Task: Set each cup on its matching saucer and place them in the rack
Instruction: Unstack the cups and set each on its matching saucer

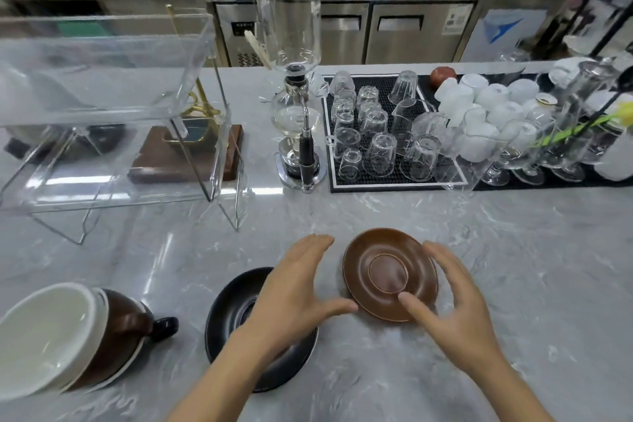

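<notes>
A brown saucer lies flat on the marble counter in front of me. My left hand hovers at its left edge with fingers spread, thumb tip near the rim. My right hand curves over its right side, thumb over the rim, fingers loosely arched; neither hand grips it. A black saucer sits under my left wrist, partly hidden. At the lower left a stack of cups lies tipped: a white cup nested with a brown cup, a black handle behind them. The clear acrylic rack stands at the back left.
A glass siphon coffee maker stands behind the saucers. A black mat with several upturned glasses and white cups fills the back right. A wooden base with a brass stand sits behind the rack. Bare counter lies to the right.
</notes>
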The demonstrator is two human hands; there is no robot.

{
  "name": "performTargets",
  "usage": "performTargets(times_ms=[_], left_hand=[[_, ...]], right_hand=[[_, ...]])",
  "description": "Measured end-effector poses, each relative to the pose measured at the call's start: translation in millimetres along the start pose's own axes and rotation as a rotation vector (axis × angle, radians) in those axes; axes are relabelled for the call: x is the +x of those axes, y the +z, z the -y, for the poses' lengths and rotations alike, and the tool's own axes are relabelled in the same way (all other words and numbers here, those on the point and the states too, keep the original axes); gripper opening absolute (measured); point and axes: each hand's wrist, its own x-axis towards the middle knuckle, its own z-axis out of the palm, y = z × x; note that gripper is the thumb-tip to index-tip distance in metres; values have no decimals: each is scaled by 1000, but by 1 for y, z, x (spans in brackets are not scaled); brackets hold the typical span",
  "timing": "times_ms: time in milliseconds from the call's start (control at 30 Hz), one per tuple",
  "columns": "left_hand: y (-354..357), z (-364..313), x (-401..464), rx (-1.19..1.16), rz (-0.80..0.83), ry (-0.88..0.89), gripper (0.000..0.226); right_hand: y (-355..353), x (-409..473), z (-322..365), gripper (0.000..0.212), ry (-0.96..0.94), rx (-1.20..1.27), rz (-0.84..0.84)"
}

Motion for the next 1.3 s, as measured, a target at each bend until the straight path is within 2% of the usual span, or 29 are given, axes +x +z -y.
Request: performTargets(times_ms=[133,300,533,700,867,967,1100,1300], left_hand=[[-20,8,-29,-94,-130,-49,84],[-46,16,-63,-147,-299,-121,64],[-70,34,-118,-172,-482,-251,53],[-87,36,-155,-287,-688,-317,42],[-109,32,-180,-294,-848,-302,22],[-117,43,-196,-275,-955,-356,6],[-123,61,-214,-261,-1051,-456,10],[-120,84,-224,-107,-1125,-552,16]], right_hand=[[18,10,31,47,-144,59,78],[52,17,68,36,-236,90,189],[107,13,106,26,-311,208,365],[144,6,133,25,-358,240,477],[169,1,150,26,-403,242,554],[179,-1,159,26,-407,239,596],[190,-4,167,26,-401,238,637],[208,-8,182,26,-446,185,680]])
